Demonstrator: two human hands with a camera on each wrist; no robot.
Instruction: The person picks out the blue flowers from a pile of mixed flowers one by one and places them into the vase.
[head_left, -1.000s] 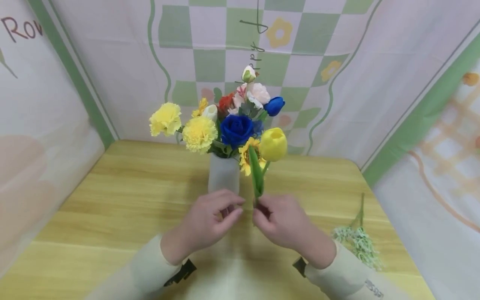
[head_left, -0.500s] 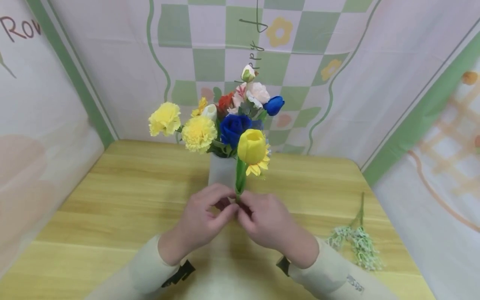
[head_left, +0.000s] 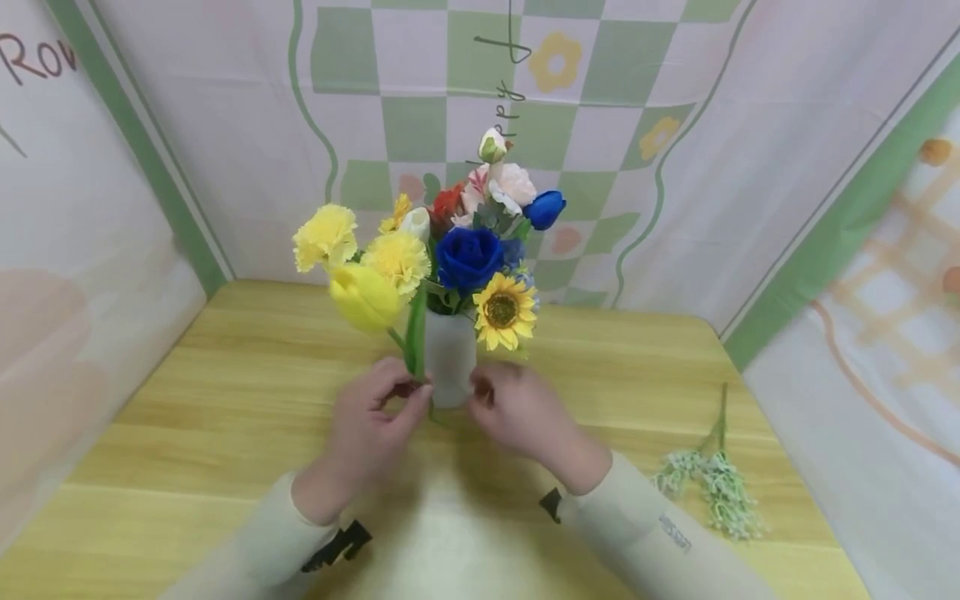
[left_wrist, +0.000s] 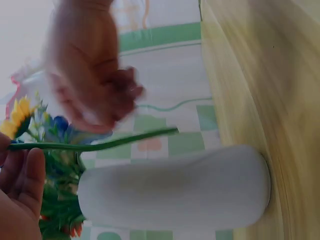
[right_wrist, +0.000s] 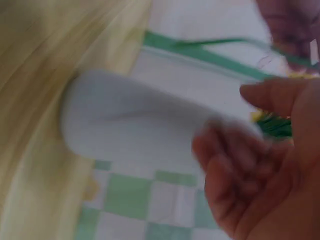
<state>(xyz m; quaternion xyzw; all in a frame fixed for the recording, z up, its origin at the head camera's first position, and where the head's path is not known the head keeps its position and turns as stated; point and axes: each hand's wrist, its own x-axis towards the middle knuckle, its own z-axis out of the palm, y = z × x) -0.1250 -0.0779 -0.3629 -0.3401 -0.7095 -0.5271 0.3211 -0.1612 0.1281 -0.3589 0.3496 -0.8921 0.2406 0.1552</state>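
Observation:
Between its thumb and fingers my left hand (head_left: 375,417) pinches the green stem of a yellow tulip (head_left: 366,297); the bloom leans left, over the yellow carnations (head_left: 397,262). In the left wrist view the bare lower stem (left_wrist: 110,144) sticks out past the fingers, beside the vase and outside it. My right hand (head_left: 525,412) holds nothing; its fingers curl loosely near the right side of the white vase (head_left: 450,358), as the right wrist view also shows, blurred. Upright in the vase stand a sunflower (head_left: 505,311), a blue rose (head_left: 470,258), a blue tulip (head_left: 545,209) and several other flowers.
A sprig of small white flowers (head_left: 723,492) lies on the wooden table (head_left: 225,400) at the right. Behind the table hangs a green-and-white checked cloth (head_left: 487,67), with printed cloth at both sides.
The yellow tulip has passed from my right hand to my left and moved left, past the front of the vase. My right hand has let go of its stem, and the sunflower shows again.

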